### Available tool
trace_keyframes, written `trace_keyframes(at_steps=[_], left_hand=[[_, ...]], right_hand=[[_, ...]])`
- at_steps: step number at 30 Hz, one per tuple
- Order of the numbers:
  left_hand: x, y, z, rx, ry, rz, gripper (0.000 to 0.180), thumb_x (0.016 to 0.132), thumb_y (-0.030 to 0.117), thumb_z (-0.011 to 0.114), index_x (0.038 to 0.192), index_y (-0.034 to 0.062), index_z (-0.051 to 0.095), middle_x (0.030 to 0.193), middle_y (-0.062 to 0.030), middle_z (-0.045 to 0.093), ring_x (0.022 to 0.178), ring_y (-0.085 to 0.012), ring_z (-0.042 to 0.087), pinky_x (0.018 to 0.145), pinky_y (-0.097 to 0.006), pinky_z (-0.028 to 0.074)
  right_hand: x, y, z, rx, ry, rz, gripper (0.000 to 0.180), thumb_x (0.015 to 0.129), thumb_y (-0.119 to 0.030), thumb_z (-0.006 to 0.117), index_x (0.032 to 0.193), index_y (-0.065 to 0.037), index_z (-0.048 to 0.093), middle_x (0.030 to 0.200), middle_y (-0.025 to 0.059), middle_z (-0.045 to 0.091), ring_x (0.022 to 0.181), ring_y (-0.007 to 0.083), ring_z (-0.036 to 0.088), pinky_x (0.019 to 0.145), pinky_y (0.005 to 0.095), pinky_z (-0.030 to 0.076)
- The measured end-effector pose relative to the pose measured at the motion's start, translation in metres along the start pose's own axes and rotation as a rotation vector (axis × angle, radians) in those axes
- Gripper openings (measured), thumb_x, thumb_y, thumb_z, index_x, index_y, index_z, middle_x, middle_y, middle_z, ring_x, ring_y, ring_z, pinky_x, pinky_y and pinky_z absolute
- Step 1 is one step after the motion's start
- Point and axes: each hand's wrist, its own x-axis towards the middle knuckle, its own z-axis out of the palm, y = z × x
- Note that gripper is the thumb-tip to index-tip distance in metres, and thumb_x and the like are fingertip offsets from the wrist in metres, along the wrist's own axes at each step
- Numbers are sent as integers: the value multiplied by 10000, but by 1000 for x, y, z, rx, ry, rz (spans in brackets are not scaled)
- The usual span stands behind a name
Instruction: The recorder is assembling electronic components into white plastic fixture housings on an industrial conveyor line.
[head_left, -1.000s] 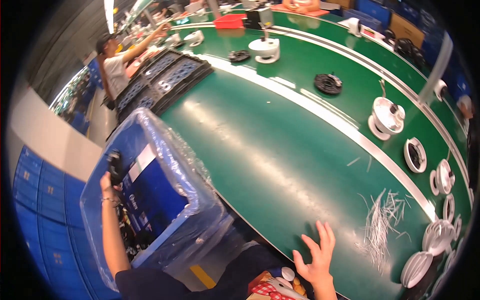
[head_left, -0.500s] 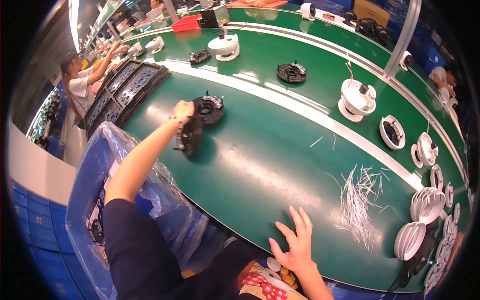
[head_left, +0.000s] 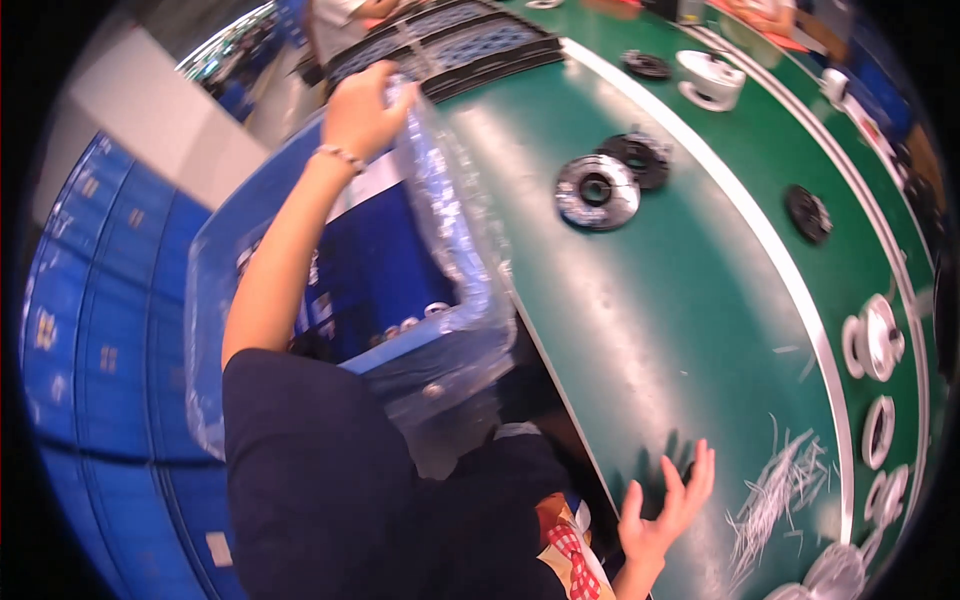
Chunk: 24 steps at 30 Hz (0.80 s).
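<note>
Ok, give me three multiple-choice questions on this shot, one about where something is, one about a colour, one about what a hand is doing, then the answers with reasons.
1. Where is the left hand?
A. flat on the table
B. at the far edge of the plastic-lined blue bin
C. on a white spool

2. What colour is the table?
A. green
B. red
C. grey

3. What is the right hand doing?
A. gripping a black disc
B. closed in a fist
C. open, fingers spread, holding nothing

Answers:
1 B: its fingers close on the clear plastic liner at the bin's far rim.
2 A: the surface is green, with a pale stripe along it.
3 C: its fingers fan out at the near table edge, beside loose white strips, and nothing is in it.
</note>
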Motion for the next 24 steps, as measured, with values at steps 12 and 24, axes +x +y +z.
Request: trace_keyframes(at_steps=[12,24], left_hand=[[-303,-255,-129,452,-550,-1388,802,725,592,446,1138,-96,445,1227,-272,385,1163,-363,369,976,-358,286],[-334,-286,-101,207,-527,-1613,715,717,516,478,1132,-66,471,1217,-225,428,1165,-298,393,958,-333,296]], right_hand=[[13,-19,8,-77,-133,-119,329,708,-112,549,1021,-21,502,1274,198,365,1185,391,307,951,479,262],[11,-22,13,-111,-127,-92,309,712,-88,550,1006,-4,504,1278,196,362,1187,384,310,945,457,290]])
